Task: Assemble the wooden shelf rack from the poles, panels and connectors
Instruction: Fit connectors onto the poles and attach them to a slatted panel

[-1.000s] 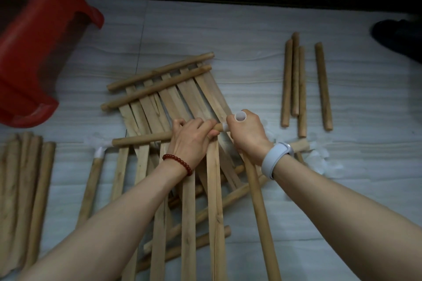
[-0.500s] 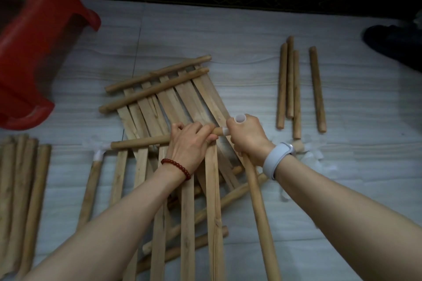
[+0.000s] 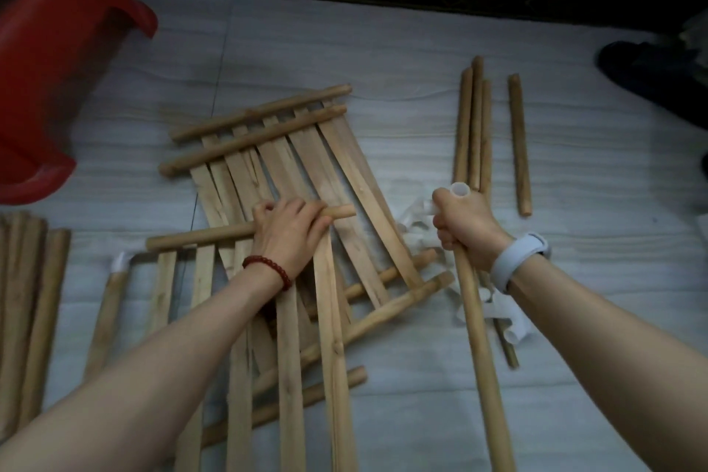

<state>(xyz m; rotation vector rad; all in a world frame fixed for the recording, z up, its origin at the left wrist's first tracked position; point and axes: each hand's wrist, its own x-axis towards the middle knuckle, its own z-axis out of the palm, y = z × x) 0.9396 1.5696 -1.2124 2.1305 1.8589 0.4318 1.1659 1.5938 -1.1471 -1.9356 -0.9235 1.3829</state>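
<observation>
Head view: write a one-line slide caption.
Left hand grips a slatted panel's rail; right hand holds a pole capped with a white connector.

Single head-worn wide-angle view, looked forward and steeply down at the floor [image 3: 421, 50] from above the person's forearms. Close range: both arms entered from the bottom edge, left hand [image 3: 289, 232] and right hand [image 3: 465, 228] sat mid-frame. Dark wall base ran along the top edge. Edges bowed by the lens. No second view to overlap.

The pole [image 3: 479, 337] with its white connector [image 3: 459, 191] has been drawn rightward by the right hand [image 3: 465, 228]. It is now separated from the rail [image 3: 214, 234] gripped by the left hand [image 3: 291, 234].
</observation>
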